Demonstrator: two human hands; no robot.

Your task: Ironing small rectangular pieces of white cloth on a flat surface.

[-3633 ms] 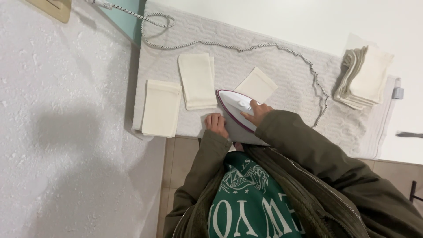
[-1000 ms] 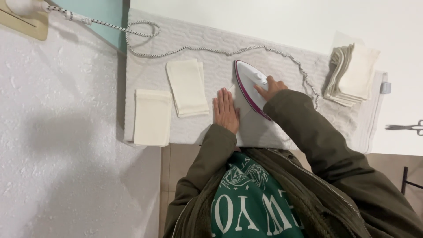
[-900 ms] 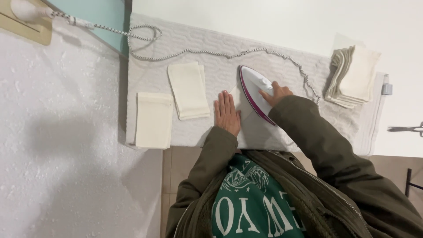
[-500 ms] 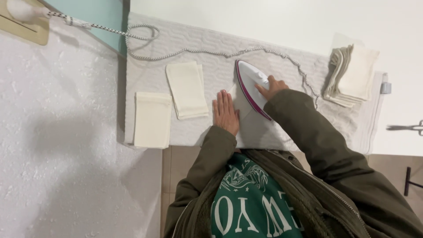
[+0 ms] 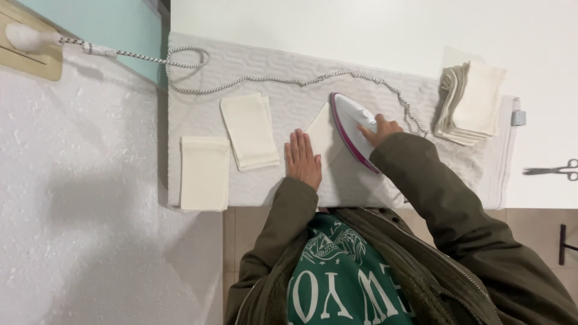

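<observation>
In the head view, the right hand (image 5: 382,129) was closed around the handle of a white steam iron (image 5: 355,136) with a magenta rim, its pointed, smooth soleplate lying on a cream cloth square (image 5: 322,137) near the middle of the quilted white ironing pad (image 5: 373,84). The left hand (image 5: 303,159) lay flat with fingers spread, gripping nothing, pressing the square's near-left part, just beside the iron. The pad's near edge ran just below the left wrist, with little room there; bare padded surface lay open beyond the iron toward the far edge, crossed only by the braided, speckled cord (image 5: 253,78). To the left, a folded cream cloth stack (image 5: 250,131) and a single flat cream pouch (image 5: 205,173) lay close together, the pouch at the pad's left near corner. A rumpled pile of soft beige cloths (image 5: 472,102) sat at the right end. Metal scissors (image 5: 554,170) lay well apart on the smooth white table (image 5: 361,27).
</observation>
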